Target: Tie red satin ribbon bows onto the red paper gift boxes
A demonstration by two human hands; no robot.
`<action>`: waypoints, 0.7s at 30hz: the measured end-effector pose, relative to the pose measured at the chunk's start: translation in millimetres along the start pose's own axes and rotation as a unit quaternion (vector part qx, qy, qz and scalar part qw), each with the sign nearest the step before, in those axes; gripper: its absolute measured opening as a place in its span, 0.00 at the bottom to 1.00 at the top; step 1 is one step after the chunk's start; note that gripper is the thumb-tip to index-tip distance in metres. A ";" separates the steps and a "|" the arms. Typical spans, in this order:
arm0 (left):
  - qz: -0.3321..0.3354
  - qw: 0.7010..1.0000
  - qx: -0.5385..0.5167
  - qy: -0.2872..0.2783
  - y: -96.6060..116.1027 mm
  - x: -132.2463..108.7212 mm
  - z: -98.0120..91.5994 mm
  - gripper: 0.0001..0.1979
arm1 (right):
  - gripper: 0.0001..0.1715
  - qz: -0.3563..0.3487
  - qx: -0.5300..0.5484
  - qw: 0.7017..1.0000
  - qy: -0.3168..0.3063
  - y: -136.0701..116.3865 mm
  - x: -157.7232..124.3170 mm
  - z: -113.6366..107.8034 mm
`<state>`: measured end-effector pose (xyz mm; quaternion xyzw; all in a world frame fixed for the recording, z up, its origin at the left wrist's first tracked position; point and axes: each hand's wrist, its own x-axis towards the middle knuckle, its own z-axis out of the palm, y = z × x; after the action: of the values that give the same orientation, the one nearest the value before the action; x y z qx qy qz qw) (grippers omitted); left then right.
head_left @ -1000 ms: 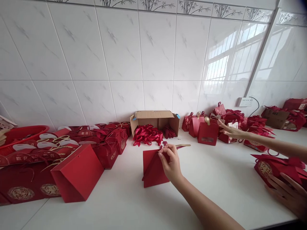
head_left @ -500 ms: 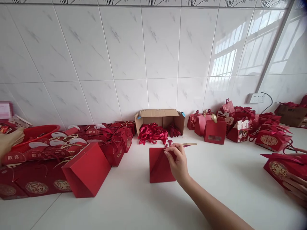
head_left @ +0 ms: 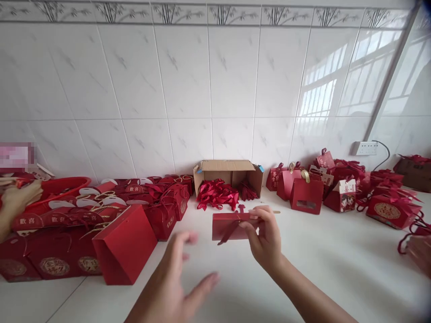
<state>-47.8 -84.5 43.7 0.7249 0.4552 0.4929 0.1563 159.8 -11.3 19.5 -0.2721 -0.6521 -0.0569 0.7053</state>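
Observation:
My right hand [head_left: 266, 235] pinches the top edge of a small red gift box [head_left: 222, 229], tilted and held over the white table. A dark red ribbon [head_left: 229, 232] hangs down across the box's face. To the left, my left hand [head_left: 182, 276] is apart from the box, its fingers spread with nothing between them and a little blurred. A larger plain red box [head_left: 126, 244] stands on the table to its left. Behind the held box lies a heap of shiny red ribbons [head_left: 217, 194], spilling from an open cardboard box [head_left: 229, 165].
Rows of red gift boxes with cord handles [head_left: 55, 246] fill the left. Another person's hand [head_left: 23, 197] is by a red basket [head_left: 69, 183] there. More gift boxes [head_left: 306, 195] stand at right, below a wall socket [head_left: 366, 148].
The red box in my right hand has tipped, so its front looks shorter. My left hand has come into view. The other person's hand at far right is gone from view. The camera tilted up.

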 end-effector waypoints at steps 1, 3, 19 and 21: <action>0.009 1.000 0.015 0.016 5.7 18.1 4.7 0.35 | 0.19 -0.022 0.005 1.000 0.002 -6.6 10.2 -2.2; 0.053 0.997 0.056 0.022 22.6 50.7 11.8 0.46 | 0.24 -0.060 0.008 0.998 0.010 -20.2 32.4 -8.2; 0.180 0.978 -0.105 -0.002 60.0 95.9 31.6 0.05 | 0.11 0.000 0.071 0.997 0.032 -38.2 69.9 -26.6; 0.175 0.977 -0.121 -0.003 55.6 98.2 30.5 0.04 | 0.11 -0.006 0.078 0.997 0.021 -35.1 69.9 -23.4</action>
<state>16.3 -27.6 123.2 0.7704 0.2574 0.5621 0.1555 175.3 -32.5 96.7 -0.2109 -0.6416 -0.0156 0.7373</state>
